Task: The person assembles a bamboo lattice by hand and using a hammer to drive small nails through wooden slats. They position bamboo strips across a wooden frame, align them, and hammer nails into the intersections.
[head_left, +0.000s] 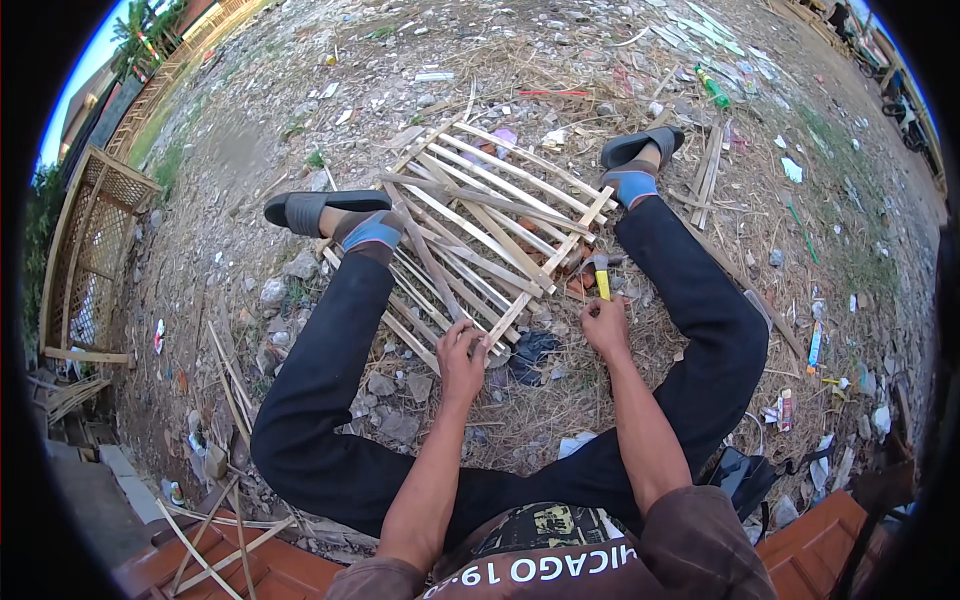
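Between my legs lies a frame of pale wooden slats, several thin strips laid side by side across crosspieces. My left hand is at its near corner, fingers closed on the end of a wooden slat; whether a small piece such as a nail is also pinched there is too small to tell. In my right hand is a hammer with a yellow handle, its metal head pointing away from me. The hammer head is just right of the frame, close to some reddish brick pieces.
My sandalled feet flank the frame. A crumpled black plastic bag lies between my hands. Loose wooden strips rest beyond my right foot, a green bottle farther off. A woven lattice panel stands at left. Stones and litter cover the ground.
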`<state>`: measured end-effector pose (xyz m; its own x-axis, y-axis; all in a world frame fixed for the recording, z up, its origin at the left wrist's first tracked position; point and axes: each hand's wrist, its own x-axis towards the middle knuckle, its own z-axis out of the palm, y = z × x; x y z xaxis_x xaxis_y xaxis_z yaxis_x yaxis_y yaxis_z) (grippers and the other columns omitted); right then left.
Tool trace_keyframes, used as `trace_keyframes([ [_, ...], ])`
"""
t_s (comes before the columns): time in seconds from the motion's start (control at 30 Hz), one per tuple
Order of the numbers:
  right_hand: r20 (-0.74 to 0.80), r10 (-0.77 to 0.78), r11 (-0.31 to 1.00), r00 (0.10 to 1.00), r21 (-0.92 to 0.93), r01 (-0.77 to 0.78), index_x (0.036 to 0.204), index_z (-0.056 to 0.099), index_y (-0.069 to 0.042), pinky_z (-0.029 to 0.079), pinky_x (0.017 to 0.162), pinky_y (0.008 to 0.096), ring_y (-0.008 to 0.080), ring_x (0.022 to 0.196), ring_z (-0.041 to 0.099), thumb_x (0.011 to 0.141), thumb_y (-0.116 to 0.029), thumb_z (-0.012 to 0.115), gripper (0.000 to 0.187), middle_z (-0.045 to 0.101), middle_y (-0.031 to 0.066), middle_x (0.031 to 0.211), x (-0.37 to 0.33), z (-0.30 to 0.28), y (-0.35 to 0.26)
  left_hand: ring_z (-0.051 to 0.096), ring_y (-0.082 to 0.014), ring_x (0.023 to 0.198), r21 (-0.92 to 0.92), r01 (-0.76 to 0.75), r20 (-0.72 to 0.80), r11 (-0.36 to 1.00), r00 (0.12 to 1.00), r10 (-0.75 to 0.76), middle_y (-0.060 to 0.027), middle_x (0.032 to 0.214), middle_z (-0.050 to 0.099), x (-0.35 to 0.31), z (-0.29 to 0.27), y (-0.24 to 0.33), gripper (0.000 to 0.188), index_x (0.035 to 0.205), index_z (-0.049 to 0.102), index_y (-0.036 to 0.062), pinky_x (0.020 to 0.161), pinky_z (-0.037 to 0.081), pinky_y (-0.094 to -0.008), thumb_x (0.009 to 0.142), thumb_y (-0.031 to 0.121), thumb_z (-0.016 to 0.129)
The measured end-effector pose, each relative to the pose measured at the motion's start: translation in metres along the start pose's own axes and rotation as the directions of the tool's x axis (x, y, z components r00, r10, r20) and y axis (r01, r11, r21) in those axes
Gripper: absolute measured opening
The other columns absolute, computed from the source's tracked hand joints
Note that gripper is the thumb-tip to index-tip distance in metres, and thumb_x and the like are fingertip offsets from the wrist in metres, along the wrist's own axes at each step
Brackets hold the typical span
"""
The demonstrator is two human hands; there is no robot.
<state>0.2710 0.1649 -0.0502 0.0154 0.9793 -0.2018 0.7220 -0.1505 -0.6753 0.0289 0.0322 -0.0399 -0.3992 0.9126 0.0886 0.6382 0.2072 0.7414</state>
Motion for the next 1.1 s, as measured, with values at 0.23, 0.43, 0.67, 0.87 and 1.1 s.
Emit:
trace_keyframes([
  [0.23, -0.038, -0.039, 0.998, 0.999, -0.048, 0.037, 0.086, 0.069, -0.003, 0.046, 0.097, 0.0486, 0.0411, 0.108, 0.056, 0.08, -0.017, 0.072, 0.016, 0.053, 0.0208, 0.113, -0.003, 0.001, -0.002, 0.046, -0.0337, 0.121, -0.028, 0.046, 0.021, 0.999, 0.999, -0.045, -0.0089, 0.128, 0.057, -0.001, -0.001, 0.004, 0.016, 0.104, 0.071, 0.007, 0.105, 0.037, -0.0448, 0.088, 0.011, 0.07],
  [0.43, -0.025, -0.02, 0.997, 0.999, -0.073, 0.018, 0.084, 0.069, -0.003, 0.047, 0.096, 0.0479, 0.04, 0.108, 0.057, 0.08, -0.018, 0.073, 0.016, 0.052, 0.0196, 0.114, -0.002, -0.001, -0.006, 0.048, -0.0335, 0.12, -0.007, 0.018, -0.009, 1.0, 1.0, -0.019, -0.0084, 0.127, 0.058, 0.0, 0.003, -0.003, 0.016, 0.103, 0.072, 0.0079, 0.104, 0.038, -0.0446, 0.088, 0.012, 0.071],
  [0.67, 0.031, 0.038, 0.998, 0.999, -0.055, -0.036, 0.087, 0.071, -0.005, 0.047, 0.096, 0.0482, 0.0411, 0.11, 0.057, 0.079, -0.021, 0.071, 0.018, 0.052, 0.0204, 0.119, -0.002, -0.002, -0.009, 0.05, -0.0347, 0.119, -0.006, 0.02, -0.019, 1.0, 1.0, -0.02, -0.0086, 0.126, 0.06, -0.001, 0.002, -0.001, 0.016, 0.102, 0.072, 0.0083, 0.103, 0.039, -0.0453, 0.088, 0.014, 0.071],
  [0.87, -0.009, -0.014, 0.998, 1.0, -0.063, 0.013, 0.088, 0.071, -0.005, 0.048, 0.094, 0.0477, 0.04, 0.106, 0.058, 0.079, -0.021, 0.071, 0.018, 0.053, 0.0201, 0.114, -0.001, -0.003, -0.004, 0.047, -0.0334, 0.12, 0.005, 0.006, 0.004, 1.0, 1.0, -0.006, -0.0079, 0.129, 0.057, -0.001, 0.002, 0.0, 0.018, 0.105, 0.071, 0.0081, 0.104, 0.038, -0.0437, 0.087, 0.009, 0.07],
  [1.1, -0.013, -0.036, 0.999, 0.999, 0.006, 0.036, 0.087, 0.069, -0.004, 0.045, 0.096, 0.0492, 0.0423, 0.109, 0.055, 0.08, -0.018, 0.072, 0.015, 0.054, 0.0225, 0.113, -0.004, -0.004, -0.002, 0.05, -0.0342, 0.117, -0.008, 0.014, -0.034, 1.0, 0.999, -0.014, -0.0084, 0.125, 0.06, 0.0, 0.005, 0.0, 0.018, 0.103, 0.072, 0.0092, 0.102, 0.039, -0.0458, 0.086, 0.011, 0.072],
])
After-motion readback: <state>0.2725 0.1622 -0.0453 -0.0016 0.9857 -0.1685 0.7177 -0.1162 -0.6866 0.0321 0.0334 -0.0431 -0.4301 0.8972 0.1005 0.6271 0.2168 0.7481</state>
